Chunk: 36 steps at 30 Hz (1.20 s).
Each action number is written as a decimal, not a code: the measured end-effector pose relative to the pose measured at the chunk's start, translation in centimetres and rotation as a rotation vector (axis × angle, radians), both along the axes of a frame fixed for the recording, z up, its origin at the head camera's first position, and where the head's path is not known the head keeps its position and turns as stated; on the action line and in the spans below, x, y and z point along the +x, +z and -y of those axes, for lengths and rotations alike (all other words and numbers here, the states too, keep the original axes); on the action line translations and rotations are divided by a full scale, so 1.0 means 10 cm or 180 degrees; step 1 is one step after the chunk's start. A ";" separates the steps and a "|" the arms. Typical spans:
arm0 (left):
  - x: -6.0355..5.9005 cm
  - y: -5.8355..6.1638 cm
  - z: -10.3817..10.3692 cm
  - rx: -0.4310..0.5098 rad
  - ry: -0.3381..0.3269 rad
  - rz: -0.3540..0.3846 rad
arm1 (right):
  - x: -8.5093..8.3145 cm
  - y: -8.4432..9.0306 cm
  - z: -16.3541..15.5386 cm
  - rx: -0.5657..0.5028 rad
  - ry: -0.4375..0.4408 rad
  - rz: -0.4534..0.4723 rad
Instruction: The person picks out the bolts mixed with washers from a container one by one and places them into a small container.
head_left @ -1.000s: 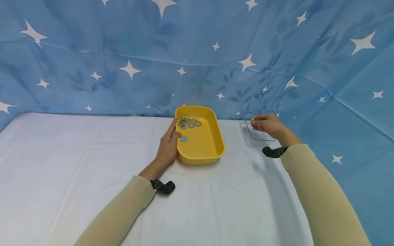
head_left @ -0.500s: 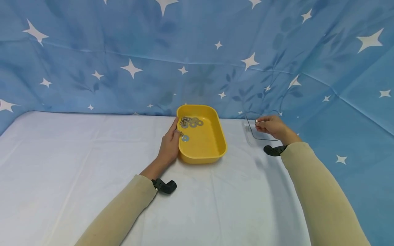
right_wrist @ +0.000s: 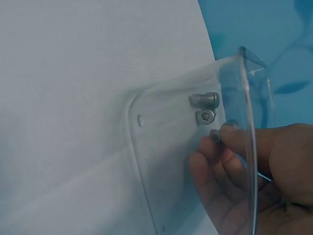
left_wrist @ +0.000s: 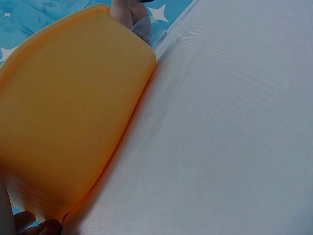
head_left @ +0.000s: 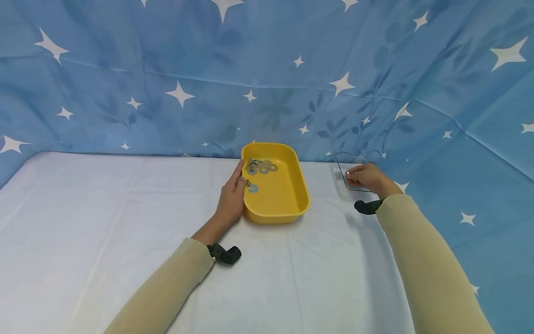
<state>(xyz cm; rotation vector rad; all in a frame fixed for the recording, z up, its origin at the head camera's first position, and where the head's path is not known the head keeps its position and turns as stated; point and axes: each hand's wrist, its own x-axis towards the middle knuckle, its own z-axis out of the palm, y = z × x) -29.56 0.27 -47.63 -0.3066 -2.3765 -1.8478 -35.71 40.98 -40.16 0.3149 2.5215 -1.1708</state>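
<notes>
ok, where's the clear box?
In the head view, the clear box sits right of the yellow tray, near the table's far edge, with the right hand partly inside.

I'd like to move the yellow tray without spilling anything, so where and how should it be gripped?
Grip the yellow tray by both long sides. The left hand holds the left one; the right hand, once free of its metal piece, could come from the right. Its opposed, raised walls should help keep it level.

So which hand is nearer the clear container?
Right. The right hand is partly inside the clear container; the left hand, farther left, holds the yellow tray.
</notes>
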 end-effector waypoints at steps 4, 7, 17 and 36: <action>0.00 0.00 -0.01 -0.0001 -0.0006 -0.0002 | -0.01 -0.03 0.02 0.0103 -0.0076 0.0018; 0.00 -0.01 -0.01 -0.0008 -0.0004 -0.0008 | -0.01 -0.03 0.05 0.0149 -0.0118 0.0003; 0.00 -0.01 -0.01 -0.0006 -0.0006 -0.0008 | -0.04 -0.05 0.09 0.0209 -0.0327 0.0051; 0.02 0.00 -0.02 0.0010 0.0023 0.0006 | -0.01 0.00 0.05 0.0258 -0.0156 0.0002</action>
